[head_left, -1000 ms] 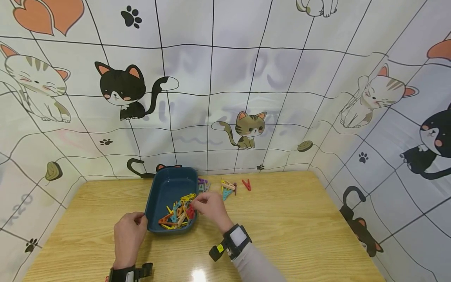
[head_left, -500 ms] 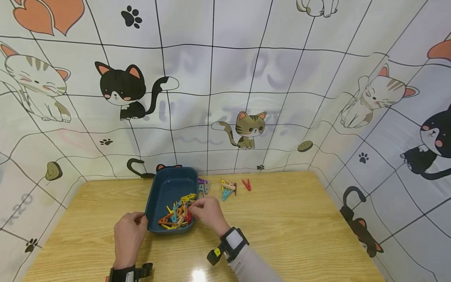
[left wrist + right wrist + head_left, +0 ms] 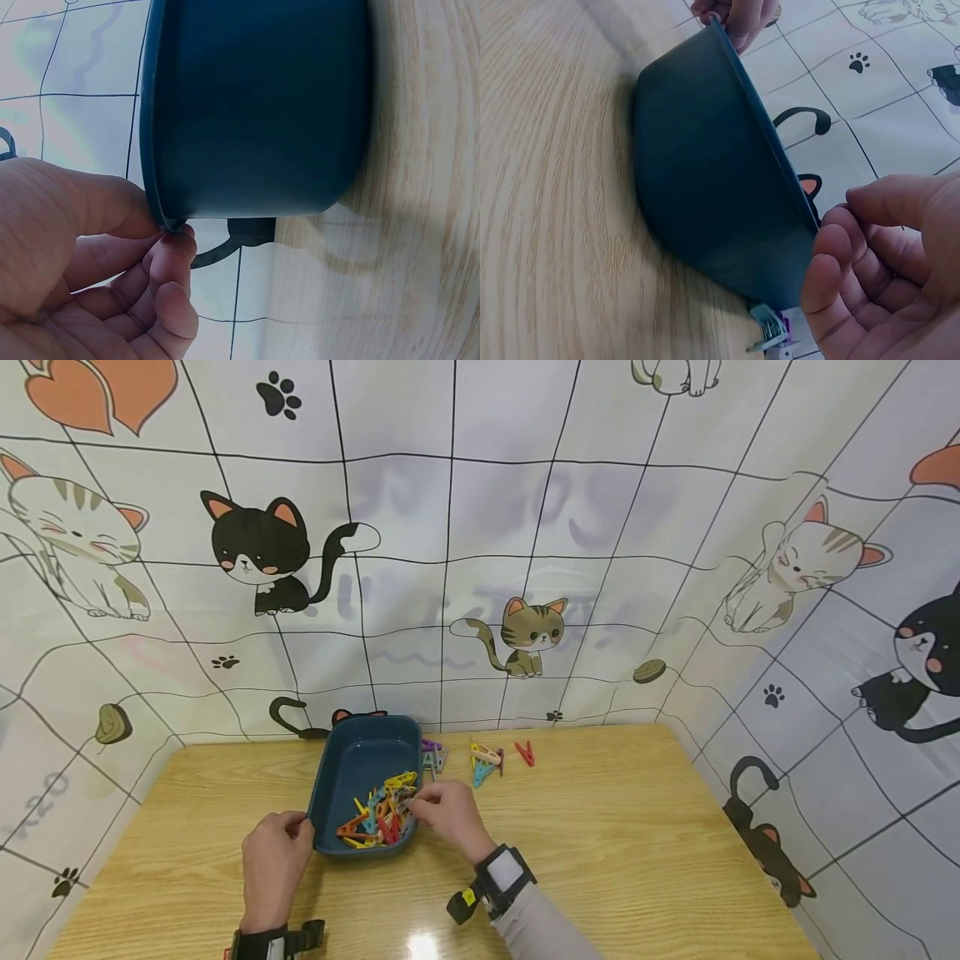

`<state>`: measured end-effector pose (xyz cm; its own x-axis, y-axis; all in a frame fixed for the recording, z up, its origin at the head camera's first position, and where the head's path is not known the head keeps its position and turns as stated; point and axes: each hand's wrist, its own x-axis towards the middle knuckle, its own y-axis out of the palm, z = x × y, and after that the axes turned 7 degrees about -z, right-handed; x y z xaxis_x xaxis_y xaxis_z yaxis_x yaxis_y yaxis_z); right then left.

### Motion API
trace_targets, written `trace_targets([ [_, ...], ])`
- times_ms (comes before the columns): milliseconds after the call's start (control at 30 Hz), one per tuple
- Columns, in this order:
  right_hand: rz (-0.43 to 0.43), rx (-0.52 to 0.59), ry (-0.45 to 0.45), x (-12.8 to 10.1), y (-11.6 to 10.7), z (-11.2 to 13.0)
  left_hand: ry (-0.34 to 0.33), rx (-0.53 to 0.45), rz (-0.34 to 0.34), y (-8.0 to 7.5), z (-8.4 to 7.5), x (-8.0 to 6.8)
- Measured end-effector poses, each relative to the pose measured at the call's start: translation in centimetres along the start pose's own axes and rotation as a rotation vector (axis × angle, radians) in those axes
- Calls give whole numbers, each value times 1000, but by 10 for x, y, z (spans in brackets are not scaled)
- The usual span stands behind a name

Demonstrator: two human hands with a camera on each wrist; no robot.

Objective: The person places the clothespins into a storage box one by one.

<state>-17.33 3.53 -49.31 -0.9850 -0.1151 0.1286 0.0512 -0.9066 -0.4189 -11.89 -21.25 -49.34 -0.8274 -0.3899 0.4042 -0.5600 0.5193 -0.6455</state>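
A dark blue plastic bin stands on the table with a heap of coloured clothespins at its near end. My left hand pinches the bin's left rim between thumb and fingers; the left wrist view shows the grip at the rim's corner. Over the right rim, my right hand has thumb and fingertips together on a greyish clothespin at the heap's edge. In the right wrist view the fingers hide it. A red clothespin lies on the heap.
Right of the bin lie purple and grey clothespins, a small group in yellow, beige and light blue, and a lone red clothespin. A cat-printed curtain encloses the wooden table at the back and sides.
My right hand has let go of the red clothespin, which now lies in the heap, and its fingertips are at a greyish one. The left hand stays on the rim.
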Motion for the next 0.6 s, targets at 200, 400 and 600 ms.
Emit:
trace_targets([
  [200, -28, -7, 26, 3, -9, -13, -1, -2, -2, 0, 1, 0],
  [400, -70, -8, 40, 6, -25, -26, -3, 2, 1, 1, 1, 1],
  [600, -107, -44, 76, 12, -39, -40, -5, 2, 3, 1, 1, 0],
])
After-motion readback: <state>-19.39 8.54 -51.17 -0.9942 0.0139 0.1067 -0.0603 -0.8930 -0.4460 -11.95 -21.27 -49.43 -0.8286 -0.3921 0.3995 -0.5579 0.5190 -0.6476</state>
